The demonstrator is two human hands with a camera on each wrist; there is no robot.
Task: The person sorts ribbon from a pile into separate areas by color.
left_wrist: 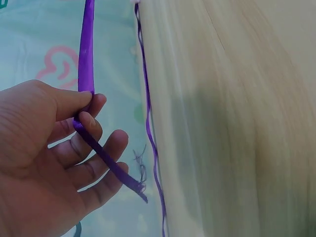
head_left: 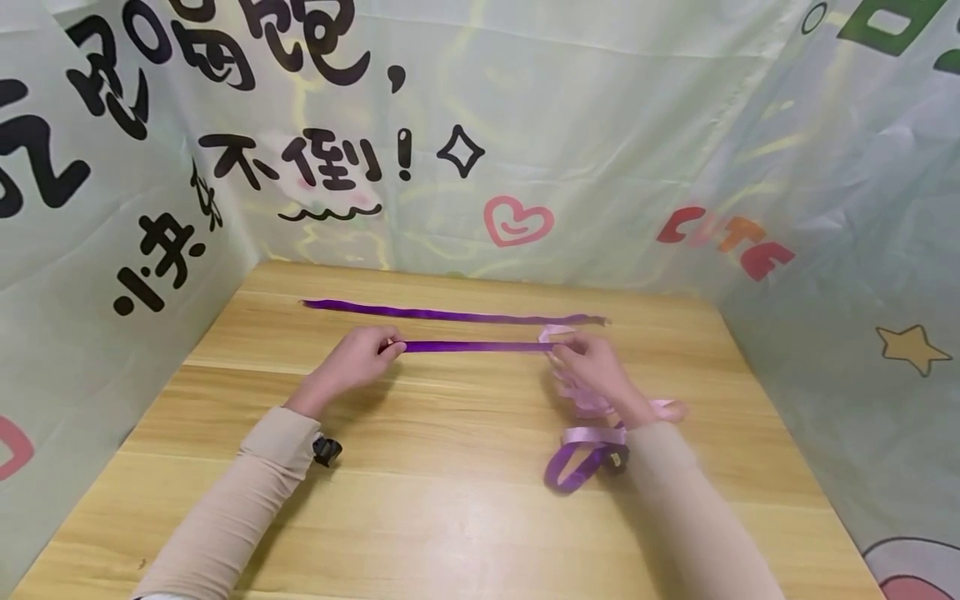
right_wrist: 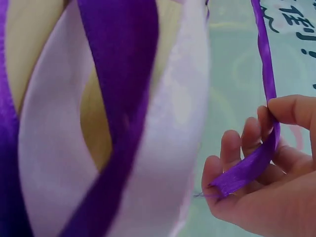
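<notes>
A purple ribbon (head_left: 480,346) is stretched straight between both hands above the table. My left hand (head_left: 352,358) pinches it near one end between thumb and forefinger. In the left wrist view a frayed tail (left_wrist: 111,165) of that ribbon hangs past the left hand's other fingers. Near the opposite end, my right hand (head_left: 600,367) pinches the ribbon, and its short frayed tail (right_wrist: 247,170) lies across the fingers in the right wrist view. A second purple ribbon (head_left: 450,315) lies lengthwise on the table, just beyond the hands.
Lilac ribbon (head_left: 588,402) shows below the right hand. Beside the right wrist are purple ribbon loops (head_left: 562,475) with lilac ones, large and close in the right wrist view. A dark device (head_left: 327,451) is at the left cuff. Printed cloth (head_left: 600,150) walls the wooden table (head_left: 420,517).
</notes>
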